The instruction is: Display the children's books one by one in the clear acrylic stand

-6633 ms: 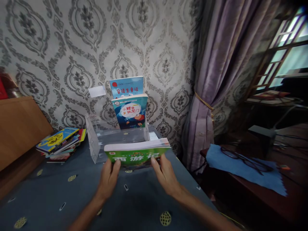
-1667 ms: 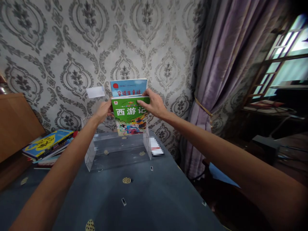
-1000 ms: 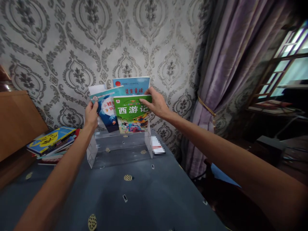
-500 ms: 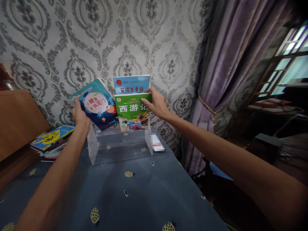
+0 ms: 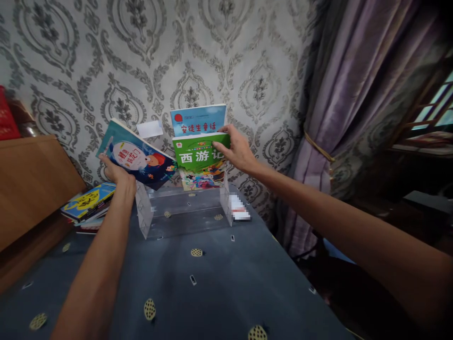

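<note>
My left hand grips a dark blue and teal picture book by its lower left side. The book is tilted and held above the left end of a clear plastic rack. With thumb in front and fingers behind, my right hand pinches the top right corner of a green book. That green book stands upright at the back of the rack. Behind it rises a taller light blue book, its lower part hidden. A white slip or page shows just behind the tilted book.
A stack of books lies left of the rack, near a wooden panel. A blurred white item lies right of the rack. The dark blue patterned tablecloth covers the table; a purple curtain hangs at right.
The dark blue book has tipped further clockwise and turned in my left hand, and a white piece now shows behind it. My right hand keeps its hold. The view has shifted slightly left.
</note>
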A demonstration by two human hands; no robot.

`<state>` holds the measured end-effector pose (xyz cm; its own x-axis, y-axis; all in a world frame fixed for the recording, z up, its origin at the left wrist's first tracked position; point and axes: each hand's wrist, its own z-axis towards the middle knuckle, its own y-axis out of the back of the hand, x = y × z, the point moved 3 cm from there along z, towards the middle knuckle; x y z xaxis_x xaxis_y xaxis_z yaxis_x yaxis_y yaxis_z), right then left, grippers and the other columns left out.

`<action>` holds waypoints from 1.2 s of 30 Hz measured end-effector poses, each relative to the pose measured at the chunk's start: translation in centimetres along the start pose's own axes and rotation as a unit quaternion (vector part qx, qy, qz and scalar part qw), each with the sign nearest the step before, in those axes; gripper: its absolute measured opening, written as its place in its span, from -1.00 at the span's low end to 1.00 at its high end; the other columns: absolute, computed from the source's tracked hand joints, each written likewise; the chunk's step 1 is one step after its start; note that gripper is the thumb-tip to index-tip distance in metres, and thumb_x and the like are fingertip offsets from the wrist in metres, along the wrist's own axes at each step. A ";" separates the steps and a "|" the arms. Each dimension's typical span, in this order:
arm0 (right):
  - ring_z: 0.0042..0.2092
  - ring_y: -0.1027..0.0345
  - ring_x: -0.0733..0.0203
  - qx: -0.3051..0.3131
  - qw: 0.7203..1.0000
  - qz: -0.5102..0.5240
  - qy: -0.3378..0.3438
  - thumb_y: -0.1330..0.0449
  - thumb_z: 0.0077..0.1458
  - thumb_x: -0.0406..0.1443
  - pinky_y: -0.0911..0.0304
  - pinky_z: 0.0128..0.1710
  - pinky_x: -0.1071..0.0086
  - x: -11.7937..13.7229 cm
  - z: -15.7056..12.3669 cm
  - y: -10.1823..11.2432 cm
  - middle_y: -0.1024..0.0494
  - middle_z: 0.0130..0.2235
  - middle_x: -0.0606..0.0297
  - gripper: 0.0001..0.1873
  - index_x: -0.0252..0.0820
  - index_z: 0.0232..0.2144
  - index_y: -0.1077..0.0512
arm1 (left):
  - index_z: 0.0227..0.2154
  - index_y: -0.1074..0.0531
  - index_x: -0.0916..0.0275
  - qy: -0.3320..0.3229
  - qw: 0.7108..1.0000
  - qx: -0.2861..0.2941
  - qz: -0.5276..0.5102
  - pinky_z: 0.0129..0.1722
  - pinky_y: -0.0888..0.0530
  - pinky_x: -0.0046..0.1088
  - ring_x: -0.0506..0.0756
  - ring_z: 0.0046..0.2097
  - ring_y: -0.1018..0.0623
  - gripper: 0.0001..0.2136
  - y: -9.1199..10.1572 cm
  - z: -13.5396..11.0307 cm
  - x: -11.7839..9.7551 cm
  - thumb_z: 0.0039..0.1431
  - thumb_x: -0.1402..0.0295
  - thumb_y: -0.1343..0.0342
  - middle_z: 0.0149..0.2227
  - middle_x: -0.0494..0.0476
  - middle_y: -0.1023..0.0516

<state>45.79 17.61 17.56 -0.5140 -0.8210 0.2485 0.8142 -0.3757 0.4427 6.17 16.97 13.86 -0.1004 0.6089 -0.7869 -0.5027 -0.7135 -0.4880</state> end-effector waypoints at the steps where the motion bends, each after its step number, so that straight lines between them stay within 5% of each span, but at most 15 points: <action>1: -0.11 -0.35 -0.04 -0.001 1.000 0.000 0.002 -0.10 0.20 -0.02 -0.31 -0.05 0.03 -0.1 0.0 0.0 -0.50 -0.05 0.07 -0.59 -0.13 -0.03 -0.30 | -0.14 -0.26 0.32 0.009 1.000 -0.025 -0.012 -0.14 -0.55 -0.51 0.04 -0.01 -0.53 -0.47 0.2 0.1 0.0 0.39 -0.06 0.38 -0.05 0.28 -0.45; 7: -0.10 -0.34 -0.06 -0.002 1.000 0.013 0.008 -0.11 0.20 -0.03 -0.32 -0.06 0.02 -0.2 0.0 -0.1 -0.50 -0.07 0.08 -0.60 -0.13 -0.03 -0.31 | -0.15 -0.32 0.35 0.043 0.993 -0.094 -0.062 -0.17 -0.56 -0.52 0.02 -0.11 -0.59 -0.56 1.1 0.4 0.5 0.39 0.05 0.26 -0.08 0.26 -0.48; 15: -0.07 -0.34 -0.09 -0.001 1.000 0.030 -0.010 -0.13 0.20 -0.04 -0.32 -0.03 -0.06 0.1 -0.3 0.1 -0.50 -0.08 0.10 -0.59 -0.10 0.00 -0.31 | -0.10 -0.37 0.31 0.032 0.994 -0.085 -0.060 -0.19 -0.57 -0.53 0.06 -0.03 -0.58 -0.37 0.9 1.3 1.5 0.25 -0.20 0.25 -0.01 0.29 -0.49; 21: -0.11 -0.37 -0.08 -0.005 1.000 0.021 -0.012 -0.15 0.19 -0.06 -0.34 -0.06 -0.04 0.0 -0.3 0.1 -0.51 -0.12 0.10 -0.61 -0.11 -0.01 -0.32 | -0.12 -0.42 0.28 0.057 0.991 -0.100 -0.072 -0.18 -0.58 -0.42 0.11 -0.03 -0.57 -0.44 1.3 1.8 2.1 0.27 -0.14 0.18 -0.10 0.25 -0.54; 26: -0.18 -0.40 -0.04 -0.015 1.000 0.018 -0.006 -0.14 0.18 -0.07 -0.36 -0.14 0.01 -0.2 -0.2 0.0 -0.52 -0.15 0.10 -0.63 -0.13 -0.05 -0.33 | -0.09 -0.40 0.28 0.042 0.997 -0.055 -0.027 -0.20 -0.55 -0.48 0.07 -0.05 -0.56 -0.35 1.2 1.9 2.0 0.27 -0.18 0.35 -0.10 0.25 -0.52; 31: -0.26 -0.41 -0.02 -0.027 1.000 0.016 0.001 -0.17 0.16 -0.05 -0.38 -0.24 0.05 -0.5 -0.1 0.0 -0.53 -0.23 0.12 -0.62 -0.14 -0.08 -0.35 | -0.26 -0.45 0.23 0.044 0.996 -0.080 -0.009 -0.31 -0.54 -0.43 0.12 -0.14 -0.56 -0.43 1.4 1.7 2.0 0.21 -0.20 0.18 -0.27 0.22 -0.53; 36: -0.18 -0.43 -0.06 -0.027 1.000 0.001 0.006 -0.14 0.18 -0.05 -0.39 -0.17 0.01 -0.6 -0.2 -0.1 -0.53 -0.14 0.07 -0.59 -0.13 -0.02 -0.35 | -0.24 -0.44 0.24 0.050 0.994 -0.094 -0.027 -0.31 -0.54 -0.48 0.10 -0.12 -0.57 -0.46 1.1 1.0 1.6 0.26 -0.16 0.17 -0.27 0.18 -0.53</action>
<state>46.04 18.04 17.25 -0.5088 -0.8269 0.2396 0.8291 -0.3959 0.3947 4.61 17.49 12.49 0.0128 0.6166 -0.7872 -0.3345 -0.7392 -0.5845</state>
